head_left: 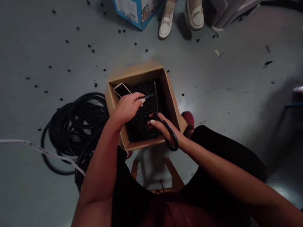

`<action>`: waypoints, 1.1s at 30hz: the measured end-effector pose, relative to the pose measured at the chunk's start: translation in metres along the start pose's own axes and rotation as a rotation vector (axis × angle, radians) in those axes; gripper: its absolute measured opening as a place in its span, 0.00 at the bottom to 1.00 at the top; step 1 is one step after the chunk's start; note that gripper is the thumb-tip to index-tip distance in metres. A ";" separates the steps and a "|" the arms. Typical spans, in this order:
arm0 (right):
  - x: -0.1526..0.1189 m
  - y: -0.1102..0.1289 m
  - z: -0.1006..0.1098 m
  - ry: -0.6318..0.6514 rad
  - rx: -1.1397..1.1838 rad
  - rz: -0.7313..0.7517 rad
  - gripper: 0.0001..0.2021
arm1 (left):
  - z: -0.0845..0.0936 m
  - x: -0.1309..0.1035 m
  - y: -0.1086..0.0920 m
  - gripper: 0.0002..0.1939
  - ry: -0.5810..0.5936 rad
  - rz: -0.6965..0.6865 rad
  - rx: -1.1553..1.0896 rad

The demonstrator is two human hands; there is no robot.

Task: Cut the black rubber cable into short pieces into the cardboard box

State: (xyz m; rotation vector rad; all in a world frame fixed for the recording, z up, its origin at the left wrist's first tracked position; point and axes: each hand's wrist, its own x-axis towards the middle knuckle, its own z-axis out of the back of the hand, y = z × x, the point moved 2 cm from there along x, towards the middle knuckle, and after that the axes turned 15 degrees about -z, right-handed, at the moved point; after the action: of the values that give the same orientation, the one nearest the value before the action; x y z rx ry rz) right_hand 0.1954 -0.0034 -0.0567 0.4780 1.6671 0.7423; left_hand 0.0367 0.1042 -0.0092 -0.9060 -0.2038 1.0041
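A pair of scissors (172,136) is held in my right hand (167,124), blades pointing away from me over an open cardboard box (174,100). Between the fingertips of my left hand (129,107) is a short dark ridged strip (147,96), its end close beside the blades. Whether strip and blades touch I cannot tell. Many small black pieces (138,122) fill the bottom of the box below both hands. A flat dark rectangle with a light border (122,90) leans in the box's far left corner.
Coiled black tubing (80,125) lies left of the box, with a white cord (49,152) running past it. Small black bits are scattered on the floor. Beyond stand a blue carton (128,6), another person's white shoes (166,28) and a grey plastic stool (226,3).
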 end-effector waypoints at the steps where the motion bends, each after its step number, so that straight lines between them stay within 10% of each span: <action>1: 0.000 0.001 0.000 -0.001 -0.016 0.010 0.19 | 0.000 0.000 0.000 0.20 0.005 -0.004 -0.008; 33: 0.008 -0.004 0.005 -0.052 -0.114 0.032 0.20 | -0.012 0.002 -0.005 0.20 0.207 -0.077 0.107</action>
State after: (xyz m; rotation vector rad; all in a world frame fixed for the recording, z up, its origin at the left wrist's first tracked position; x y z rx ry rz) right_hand 0.1984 0.0000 -0.0658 0.4403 1.5626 0.8365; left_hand 0.0471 0.0982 -0.0138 -0.8913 -0.0099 0.8355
